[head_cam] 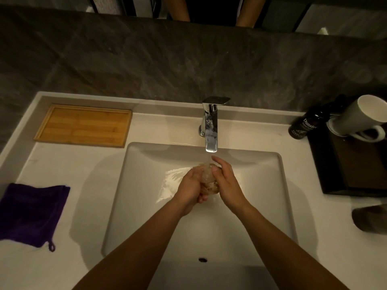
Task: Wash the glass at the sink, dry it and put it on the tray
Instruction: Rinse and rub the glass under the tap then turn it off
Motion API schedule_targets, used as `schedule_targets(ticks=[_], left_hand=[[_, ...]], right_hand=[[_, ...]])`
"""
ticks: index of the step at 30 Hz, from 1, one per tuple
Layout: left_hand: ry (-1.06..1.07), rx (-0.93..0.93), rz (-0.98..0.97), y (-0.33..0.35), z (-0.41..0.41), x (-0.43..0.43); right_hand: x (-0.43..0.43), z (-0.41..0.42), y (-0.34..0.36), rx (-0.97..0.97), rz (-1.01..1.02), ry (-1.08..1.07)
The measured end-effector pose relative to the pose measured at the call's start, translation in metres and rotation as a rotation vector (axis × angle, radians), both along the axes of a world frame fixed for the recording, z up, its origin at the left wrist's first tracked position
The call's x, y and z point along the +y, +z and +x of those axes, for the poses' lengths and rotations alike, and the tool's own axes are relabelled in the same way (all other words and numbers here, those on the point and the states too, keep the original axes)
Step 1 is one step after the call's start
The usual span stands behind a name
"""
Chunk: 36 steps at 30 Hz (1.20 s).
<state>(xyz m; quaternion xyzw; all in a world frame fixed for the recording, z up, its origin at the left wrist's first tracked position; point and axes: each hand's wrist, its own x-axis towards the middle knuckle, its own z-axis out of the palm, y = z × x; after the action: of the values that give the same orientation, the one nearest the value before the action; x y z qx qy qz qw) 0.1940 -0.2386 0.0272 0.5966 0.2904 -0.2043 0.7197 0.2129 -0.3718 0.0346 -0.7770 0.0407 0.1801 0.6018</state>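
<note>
Our left hand (191, 185) and right hand (225, 181) wrapped around the glass (208, 174) between them, frame centre, under the tap (211, 126)

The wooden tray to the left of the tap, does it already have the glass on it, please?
No, the wooden tray is bare, and the glass is held by both hands over the sink.

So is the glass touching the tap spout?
Apart. In the head view the glass, held in both hands, sits below the spout's tip, with a gap where water falls.
</note>
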Motion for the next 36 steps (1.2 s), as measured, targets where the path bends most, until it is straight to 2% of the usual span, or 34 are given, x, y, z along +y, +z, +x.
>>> schedule_targets(ticks=[3,6,9,12,15,19,22,24,26,30,32,34,36], left_hand=[[-0.033,0.118,-0.046,0.006,0.003,0.001],[-0.105,0.033,-0.035,0.009,0.005,0.000],[-0.179,-0.117,0.125,0.006,0.004,0.004],[-0.122,-0.202,0.195,-0.002,0.002,0.010],[-0.037,-0.222,0.182,-0.007,0.007,0.009],[0.106,-0.090,0.113,-0.003,0.020,0.003],[0.240,0.083,-0.024,0.002,0.029,-0.006],[0.232,0.102,-0.113,0.002,0.032,-0.007],[0.150,0.068,-0.114,0.004,0.032,-0.003],[0.022,0.061,0.033,0.006,0.036,0.007],[0.172,0.099,0.017,0.004,0.039,0.004],[0.334,0.118,-0.078,0.004,0.037,-0.002],[0.394,0.121,-0.178,0.001,0.033,-0.008]], right_hand=[[0.002,-0.009,0.000,-0.087,-0.088,-0.045],[0.009,-0.004,0.003,-0.049,-0.139,-0.198],[0.016,0.012,0.009,0.227,-0.114,-0.281],[0.018,0.020,0.012,0.550,0.050,-0.247],[0.014,0.023,0.009,0.660,0.151,-0.186],[0.012,0.023,0.001,0.547,0.149,-0.202],[0.021,0.018,0.001,0.348,0.099,-0.252],[0.023,0.016,0.003,0.215,0.059,-0.312],[0.022,0.020,0.006,0.213,0.058,-0.328],[0.020,0.028,0.010,0.307,-0.011,-0.286],[0.025,0.024,0.008,0.353,0.064,-0.356],[0.034,0.018,0.008,0.359,0.200,-0.445],[0.039,0.013,0.008,0.327,0.228,-0.497]])
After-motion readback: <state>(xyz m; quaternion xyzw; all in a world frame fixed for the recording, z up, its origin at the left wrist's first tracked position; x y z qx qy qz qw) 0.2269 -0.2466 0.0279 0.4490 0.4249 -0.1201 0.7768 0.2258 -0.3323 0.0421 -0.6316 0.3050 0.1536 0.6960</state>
